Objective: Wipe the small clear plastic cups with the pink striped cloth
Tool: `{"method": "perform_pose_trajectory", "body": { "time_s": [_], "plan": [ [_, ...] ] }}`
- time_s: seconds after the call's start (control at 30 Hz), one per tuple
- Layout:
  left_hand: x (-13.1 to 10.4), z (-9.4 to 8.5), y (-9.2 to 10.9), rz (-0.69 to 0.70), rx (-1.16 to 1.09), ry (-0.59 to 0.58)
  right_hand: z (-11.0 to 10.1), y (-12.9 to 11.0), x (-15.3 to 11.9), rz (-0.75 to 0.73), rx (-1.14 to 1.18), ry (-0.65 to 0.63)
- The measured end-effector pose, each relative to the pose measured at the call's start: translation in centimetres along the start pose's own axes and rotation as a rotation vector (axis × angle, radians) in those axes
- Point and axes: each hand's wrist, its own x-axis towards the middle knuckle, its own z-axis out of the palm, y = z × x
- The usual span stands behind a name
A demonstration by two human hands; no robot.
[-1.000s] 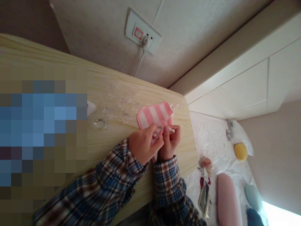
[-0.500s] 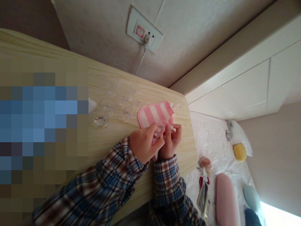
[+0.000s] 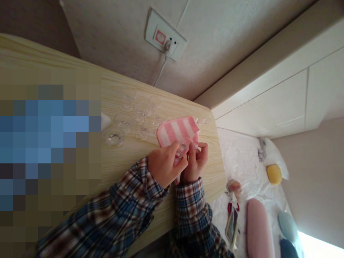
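Observation:
Over a pink-and-white striped cloth (image 3: 174, 129), my two hands work close together. My left hand (image 3: 165, 163) is closed, thumb and fingers pinching a clear round plastic piece (image 3: 183, 147) that looks like a suction cup with a shiny metal part. Right beside it, my right hand (image 3: 195, 161) is closed with its fingertips pinched at the far edge of that piece. What exactly the right fingertips grip is too small to make out. Left of the cloth lie several similar clear suction cups (image 3: 114, 137). Small clear bits (image 3: 201, 121) lie past the cloth's far right corner.
The wooden table (image 3: 129, 168) ends on the right beside a white-covered surface (image 3: 233, 154). On that surface are red-handled scissors (image 3: 233, 207), a phone (image 3: 231, 224), a pink cushion (image 3: 259, 227) and a yellow item (image 3: 274, 174). A wall socket (image 3: 165, 36) holds a plugged-in cable.

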Motion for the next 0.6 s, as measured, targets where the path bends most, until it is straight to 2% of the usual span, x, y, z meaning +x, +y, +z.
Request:
{"method": "perform_pose_trajectory", "body": {
  "time_s": [0.13, 0.27, 0.43, 0.6],
  "plan": [
    [0.03, 0.09, -0.04, -0.021, 0.011, 0.008, -0.06, -0.05, 0.02, 0.001, -0.024, -0.052],
    [0.01, 0.08, -0.06, -0.002, 0.011, -0.001, -0.07, -0.01, 0.03, 0.013, -0.031, 0.008],
    [-0.01, -0.08, -0.06, -0.009, -0.001, 0.009, 0.01, 0.04, -0.04, -0.007, -0.051, -0.036],
    [0.04, 0.01, -0.02, 0.000, 0.005, 0.000, -0.02, 0.06, 0.02, 0.007, -0.030, -0.003]
  ]
}}
